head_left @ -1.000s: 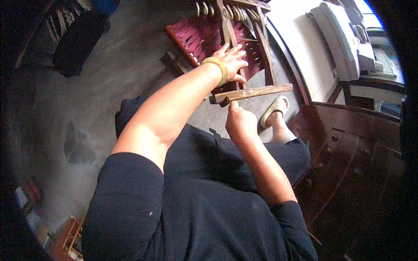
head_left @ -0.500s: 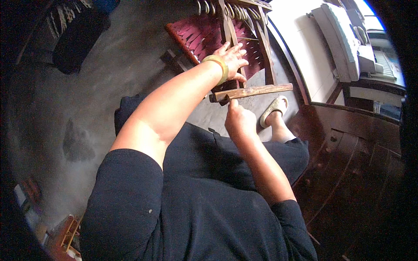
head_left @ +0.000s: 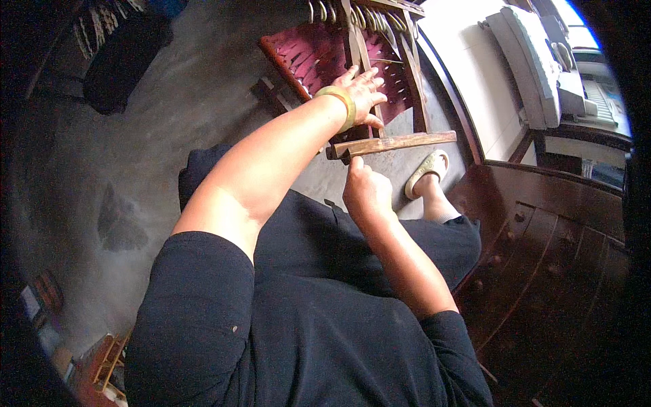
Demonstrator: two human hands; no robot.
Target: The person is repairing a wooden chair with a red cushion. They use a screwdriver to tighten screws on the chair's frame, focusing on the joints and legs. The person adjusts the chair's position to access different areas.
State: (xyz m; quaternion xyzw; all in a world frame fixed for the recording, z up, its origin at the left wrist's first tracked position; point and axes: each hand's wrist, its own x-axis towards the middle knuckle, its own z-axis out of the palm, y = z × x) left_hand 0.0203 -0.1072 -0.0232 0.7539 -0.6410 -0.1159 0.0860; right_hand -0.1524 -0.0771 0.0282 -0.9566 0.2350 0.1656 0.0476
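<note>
My left hand [head_left: 363,95], with a yellow bangle on the wrist, lies with fingers spread on a dark red woven panel [head_left: 305,57] stretched in a wooden frame. It rests beside the frame's upright slat [head_left: 354,41]. A horizontal wooden bar [head_left: 400,142] crosses just below this hand. Just under the bar's left end is my right hand [head_left: 366,193], closed in a fist with the thumb pointing up at the bar. Whether it pinches anything is hidden.
My foot in a pale sandal [head_left: 427,169] rests on the grey concrete floor [head_left: 169,136] beyond the bar. Dark wooden furniture [head_left: 542,251] stands close on the right, with a white machine [head_left: 536,61] behind it. A dark bag [head_left: 122,61] lies at the far left.
My left hand has slid slightly up the woven panel and its fingers have spread. My right hand stays closed under the bar, shifted a little left.
</note>
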